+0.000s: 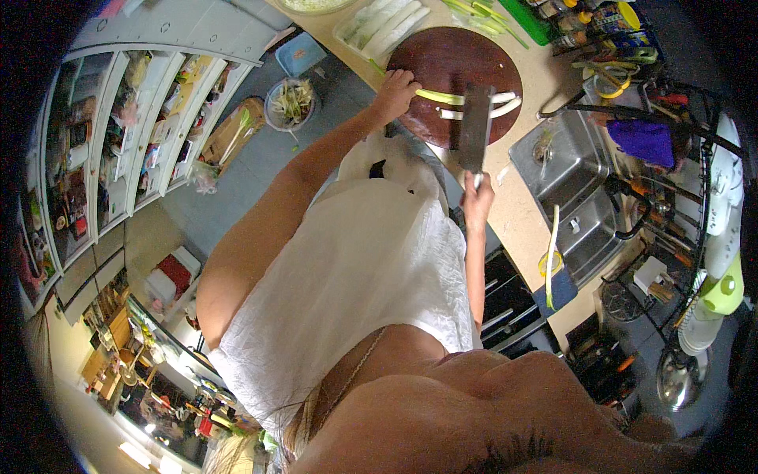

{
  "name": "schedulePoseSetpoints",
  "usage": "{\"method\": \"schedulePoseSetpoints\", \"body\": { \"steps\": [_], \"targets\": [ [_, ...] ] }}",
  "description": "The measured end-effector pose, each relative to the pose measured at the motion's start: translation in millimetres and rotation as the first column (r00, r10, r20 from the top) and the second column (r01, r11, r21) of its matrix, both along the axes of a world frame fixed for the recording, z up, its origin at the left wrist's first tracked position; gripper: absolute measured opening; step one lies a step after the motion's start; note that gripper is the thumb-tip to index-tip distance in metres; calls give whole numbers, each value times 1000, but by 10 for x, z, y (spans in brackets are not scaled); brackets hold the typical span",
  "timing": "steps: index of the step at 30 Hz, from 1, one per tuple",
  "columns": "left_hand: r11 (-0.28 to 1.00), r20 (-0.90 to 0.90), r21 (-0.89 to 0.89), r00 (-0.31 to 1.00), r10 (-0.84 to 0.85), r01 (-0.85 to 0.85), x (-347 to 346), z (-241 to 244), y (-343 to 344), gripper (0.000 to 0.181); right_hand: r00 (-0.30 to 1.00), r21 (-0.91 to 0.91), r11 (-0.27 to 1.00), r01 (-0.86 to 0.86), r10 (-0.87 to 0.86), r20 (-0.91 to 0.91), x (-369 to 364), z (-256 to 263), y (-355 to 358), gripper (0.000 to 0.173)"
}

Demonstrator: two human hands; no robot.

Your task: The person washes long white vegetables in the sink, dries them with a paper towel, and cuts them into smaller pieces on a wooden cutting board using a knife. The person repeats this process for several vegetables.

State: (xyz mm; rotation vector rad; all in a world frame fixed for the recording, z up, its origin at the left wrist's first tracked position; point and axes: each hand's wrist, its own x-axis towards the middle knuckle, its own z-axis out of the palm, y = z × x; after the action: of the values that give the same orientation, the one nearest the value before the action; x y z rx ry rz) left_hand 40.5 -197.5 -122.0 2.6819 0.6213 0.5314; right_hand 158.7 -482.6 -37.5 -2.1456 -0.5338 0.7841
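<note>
My right hand (477, 201) grips the pale handle of a cleaver (475, 127), whose broad blade lies across pieces of scallion or leek on a round dark-brown cutting board (432, 65). White stalk pieces (505, 106) show to the right of the blade, and another white piece (451, 114) to its left. At the board's left edge my left hand (401, 92) is at the end of a yellow-green stalk (438, 96), its fingertips bent around that end.
Beyond the board stand a clear tray of white stalks (391, 23) and loose green stalks (482, 12). A double steel sink (562, 160) is at the right, with a long stalk (553, 255) by its edge. A bin of trimmings (290, 103) stands on the floor at the left.
</note>
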Motion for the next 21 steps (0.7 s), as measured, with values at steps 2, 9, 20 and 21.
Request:
{"method": "schedulePoseSetpoints", "body": {
  "steps": [2,9,20,21],
  "targets": [
    [1000,29,1,1000,3,-3,-24,-4,-1,25,976,42,993,-113,103,190,-80,-73,252,24],
    [986,132,14,978,163,-167,-331,177,-90,26,963,26,987,-158,148,225,-221,-117,522,27],
    [921,194,-87,900,390,-380,-756,255,344,26,956,-118,979,-164,187,226,-349,-168,498,29],
    [918,204,-86,895,398,-388,-732,314,357,26,960,-150,976,-157,186,209,-350,-180,493,29]
  ]
}}
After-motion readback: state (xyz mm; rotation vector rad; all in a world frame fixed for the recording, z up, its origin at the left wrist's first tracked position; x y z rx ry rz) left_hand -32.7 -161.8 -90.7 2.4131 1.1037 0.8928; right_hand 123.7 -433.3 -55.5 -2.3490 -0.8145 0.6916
